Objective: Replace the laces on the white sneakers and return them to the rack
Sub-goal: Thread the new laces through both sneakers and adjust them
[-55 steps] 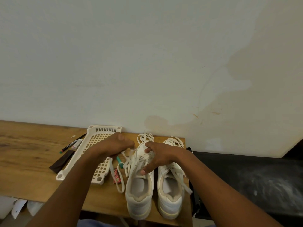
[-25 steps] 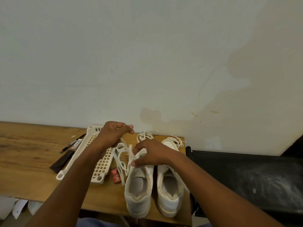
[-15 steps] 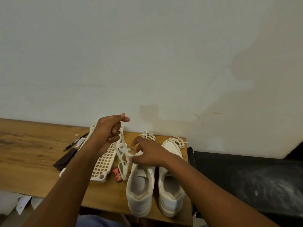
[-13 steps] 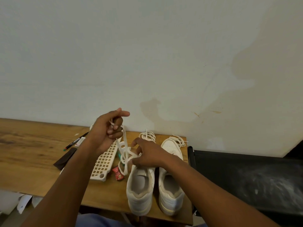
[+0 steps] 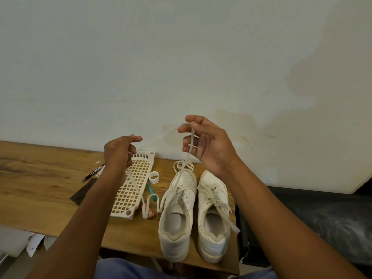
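Two white sneakers stand side by side on the wooden table (image 5: pixel 40 190), heels toward me: the left sneaker (image 5: pixel 178 214) and the right sneaker (image 5: pixel 213 214). My left hand (image 5: pixel 118 156) is raised over the rack and pinches a white lace (image 5: pixel 136 188) whose lower part loops down onto the table beside the left sneaker. My right hand (image 5: pixel 205 143) is lifted above the shoe toes and pinches a lace strand between thumb and fingers; that strand runs down toward a bundle of coiled laces (image 5: pixel 183 165) at the left sneaker's toe. The right sneaker is laced, with loose ends.
A cream plastic grid rack (image 5: pixel 132 186) lies flat left of the shoes. Around it lie a white ring (image 5: pixel 154 177), a teal marker (image 5: pixel 151 192), a red wrapper (image 5: pixel 149 213), a pen (image 5: pixel 93 173) and a dark strip (image 5: pixel 83 191). A black surface (image 5: pixel 312 222) borders the table's right edge; the wall is close behind.
My right hand left the left sneaker's tongue and rose above the toes, pinching a lace strand. My left hand stayed raised, and the tangled lace between the hands has stretched out.
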A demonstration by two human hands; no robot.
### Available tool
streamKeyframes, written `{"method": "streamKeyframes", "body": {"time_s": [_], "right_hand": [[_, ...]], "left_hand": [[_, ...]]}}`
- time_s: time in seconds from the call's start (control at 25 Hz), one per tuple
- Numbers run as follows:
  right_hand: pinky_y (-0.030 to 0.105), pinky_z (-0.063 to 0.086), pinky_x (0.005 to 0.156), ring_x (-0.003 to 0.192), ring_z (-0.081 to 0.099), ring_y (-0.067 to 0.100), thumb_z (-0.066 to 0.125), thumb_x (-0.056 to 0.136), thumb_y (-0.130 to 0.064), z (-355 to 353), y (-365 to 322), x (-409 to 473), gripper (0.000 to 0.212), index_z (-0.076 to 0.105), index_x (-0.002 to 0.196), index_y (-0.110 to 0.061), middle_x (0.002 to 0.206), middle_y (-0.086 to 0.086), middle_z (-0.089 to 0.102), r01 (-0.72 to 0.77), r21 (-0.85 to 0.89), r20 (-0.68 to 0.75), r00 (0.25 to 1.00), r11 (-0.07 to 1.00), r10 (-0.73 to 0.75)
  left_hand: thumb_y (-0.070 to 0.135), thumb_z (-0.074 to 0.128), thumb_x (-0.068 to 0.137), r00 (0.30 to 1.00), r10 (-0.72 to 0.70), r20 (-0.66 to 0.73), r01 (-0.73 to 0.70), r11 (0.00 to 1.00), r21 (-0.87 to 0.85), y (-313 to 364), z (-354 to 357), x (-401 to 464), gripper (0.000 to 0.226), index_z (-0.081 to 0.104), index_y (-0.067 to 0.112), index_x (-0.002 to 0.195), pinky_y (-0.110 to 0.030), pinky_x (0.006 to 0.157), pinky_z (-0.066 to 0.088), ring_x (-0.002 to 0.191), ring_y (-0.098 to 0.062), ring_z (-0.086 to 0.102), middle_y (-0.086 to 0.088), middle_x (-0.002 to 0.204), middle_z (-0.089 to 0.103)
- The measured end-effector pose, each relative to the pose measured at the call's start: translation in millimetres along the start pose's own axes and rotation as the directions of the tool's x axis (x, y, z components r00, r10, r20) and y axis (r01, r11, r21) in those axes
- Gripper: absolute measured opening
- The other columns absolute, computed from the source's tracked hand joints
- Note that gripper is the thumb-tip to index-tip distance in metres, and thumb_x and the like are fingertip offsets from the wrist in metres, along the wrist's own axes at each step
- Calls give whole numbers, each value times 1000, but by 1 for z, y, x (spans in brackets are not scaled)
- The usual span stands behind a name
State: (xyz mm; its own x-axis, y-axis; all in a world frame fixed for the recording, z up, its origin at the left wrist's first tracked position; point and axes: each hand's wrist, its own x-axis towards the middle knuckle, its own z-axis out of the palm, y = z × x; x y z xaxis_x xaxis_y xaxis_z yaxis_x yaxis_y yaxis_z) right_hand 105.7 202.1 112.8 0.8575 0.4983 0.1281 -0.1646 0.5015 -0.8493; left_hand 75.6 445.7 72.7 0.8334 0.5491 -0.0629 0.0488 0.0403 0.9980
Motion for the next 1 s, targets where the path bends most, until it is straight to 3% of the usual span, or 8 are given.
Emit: {"method": "streamKeyframes", "body": {"time_s": [0.12,0.24,0.4,0.52,0.68,0.84,0.92,1.0], "right_hand": [[34,54,63,61,59,21,50,103,-14,2,-7,-2,25,60,126,-8,118,13,74,31,-69,-38,999,997,-34],[32,54,57,54,57,20,52,104,-13,-2,-10,-1,33,57,137,-10,123,6,75,45,-208,-115,991,977,-70],[33,56,68,72,67,22,51,105,-9,4,-5,-1,28,63,131,-7,114,5,78,45,-414,-63,995,909,-78],[34,52,85,90,71,21,50,99,-1,25,12,-4,24,69,114,3,97,18,77,66,-468,242,969,881,56],[33,55,84,71,69,24,43,98,5,49,46,-11,27,68,104,12,93,22,69,47,-483,566,778,874,271],[17,53,82,71,68,7,46,100,2,61,77,-18,27,68,105,16,101,38,68,61,-641,607,650,765,457],[20,50,92,83,69,10,50,103,-2,64,85,-21,27,70,115,11,111,31,71,114,-758,542,660,643,521],[33,52,99,94,70,17,55,105,-12,63,86,-21,26,73,119,0,112,18,75,237,-828,498,725,508,476]], "left_hand": [[25,54,101,994,30,-105,-11,984,178,-5,3,-2,25,78,16,99,-18,37,39,36,-4,51,-5,81,66],[21,52,101,987,49,-153,-1,954,300,-12,0,-3,25,76,17,98,-19,41,44,42,4,60,-2,85,69],[16,47,97,979,-64,-194,110,966,234,-11,-2,4,30,75,15,105,-25,52,48,52,-11,66,-6,90,77],[4,42,96,992,-77,-104,95,979,182,-9,4,6,34,74,12,104,-22,45,52,48,-10,66,-7,84,77],[-4,47,97,996,14,92,-31,983,183,-12,9,7,35,73,12,113,-33,70,54,74,-21,63,-8,92,79],[-3,44,104,951,121,286,-177,967,182,-4,23,-7,36,68,17,122,-20,67,52,78,-10,67,-5,101,79],[-4,48,103,906,147,396,-242,949,201,-2,27,-14,34,69,16,122,-17,72,52,90,-9,70,-2,104,79],[-6,51,101,867,149,475,-277,937,212,-5,27,-15,33,69,13,120,-22,78,51,101,-11,71,-3,106,79]]}}
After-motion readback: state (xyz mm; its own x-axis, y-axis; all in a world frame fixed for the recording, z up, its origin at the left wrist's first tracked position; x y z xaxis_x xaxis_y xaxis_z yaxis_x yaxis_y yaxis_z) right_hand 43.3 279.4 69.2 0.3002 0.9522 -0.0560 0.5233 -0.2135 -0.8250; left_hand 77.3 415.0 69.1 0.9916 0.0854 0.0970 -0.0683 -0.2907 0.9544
